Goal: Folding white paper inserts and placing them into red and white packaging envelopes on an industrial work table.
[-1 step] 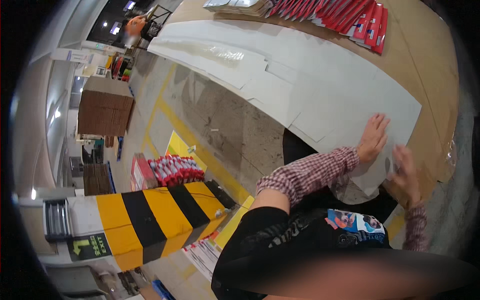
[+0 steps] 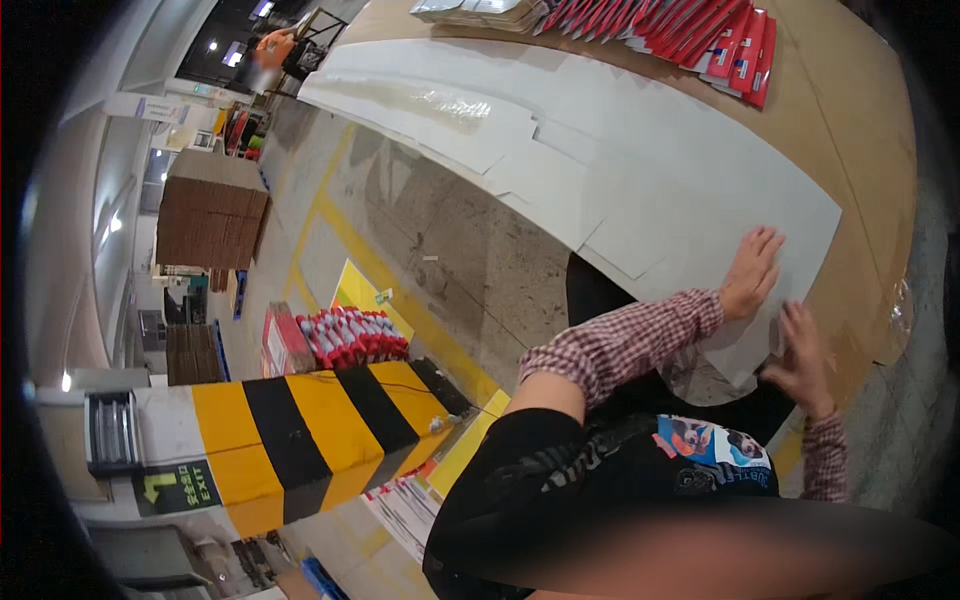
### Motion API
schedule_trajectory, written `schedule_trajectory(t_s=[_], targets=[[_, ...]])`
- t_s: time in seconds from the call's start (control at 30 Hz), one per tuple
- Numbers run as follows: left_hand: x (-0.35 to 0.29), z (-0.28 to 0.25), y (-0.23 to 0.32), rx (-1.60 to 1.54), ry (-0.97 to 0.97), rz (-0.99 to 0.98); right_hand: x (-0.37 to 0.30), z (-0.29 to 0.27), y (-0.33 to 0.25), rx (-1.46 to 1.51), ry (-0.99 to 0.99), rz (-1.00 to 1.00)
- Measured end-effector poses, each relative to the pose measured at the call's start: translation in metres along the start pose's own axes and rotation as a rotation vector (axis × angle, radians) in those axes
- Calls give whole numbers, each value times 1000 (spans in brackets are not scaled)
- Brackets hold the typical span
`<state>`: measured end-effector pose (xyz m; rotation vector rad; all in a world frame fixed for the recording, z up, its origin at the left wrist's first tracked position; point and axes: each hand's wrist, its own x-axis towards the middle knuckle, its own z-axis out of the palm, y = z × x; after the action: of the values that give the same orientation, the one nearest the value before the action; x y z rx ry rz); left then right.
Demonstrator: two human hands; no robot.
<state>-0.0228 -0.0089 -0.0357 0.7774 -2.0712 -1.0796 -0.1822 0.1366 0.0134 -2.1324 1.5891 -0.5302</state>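
A large white sheet (image 2: 690,180), apparently cardboard, lies along the near side of the brown cardboard-covered table (image 2: 840,130). My left hand (image 2: 750,278) rests on the sheet near its right end, fingers stretched out and fairly flat. Beside the sheet's near right edge is my right hand (image 2: 803,362), its fingers apart with nothing between them. Whether its fingertips touch the sheet I cannot tell. Clear plastic film (image 2: 690,380) hangs at the near edge below my left wrist. Checked sleeve covers are on both forearms.
Red packets (image 2: 690,40) lie fanned at the table's far side, next to silvery packets (image 2: 480,12). To the left stand a yellow-and-black striped pillar (image 2: 310,430), bundled red-and-white goods (image 2: 350,340) and a cardboard stack (image 2: 210,215). A person in orange (image 2: 272,50) is far off.
My right hand, blurred before, has shifted slightly down and left and shows more sharply. My left hand stays on the white sheet.
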Motion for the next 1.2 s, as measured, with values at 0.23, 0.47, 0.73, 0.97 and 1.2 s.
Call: schedule_trajectory(t_s=[0.23,0.47,0.73,0.97,1.2], targets=[[9,-13,36,-276,-52,-41,-21,27,-25,-377,81,-112],[-10,-156,74,-129,197,97,-29,-25,-14,-299,428,-118],[-37,-69,88,405,-506,402,-167,-40,24,-346,267,389],[-40,5,58,270,-680,463,-179,-39,12,-338,290,370],[1,19,60,54,-459,169,-181,-21,65,688,574,729]])
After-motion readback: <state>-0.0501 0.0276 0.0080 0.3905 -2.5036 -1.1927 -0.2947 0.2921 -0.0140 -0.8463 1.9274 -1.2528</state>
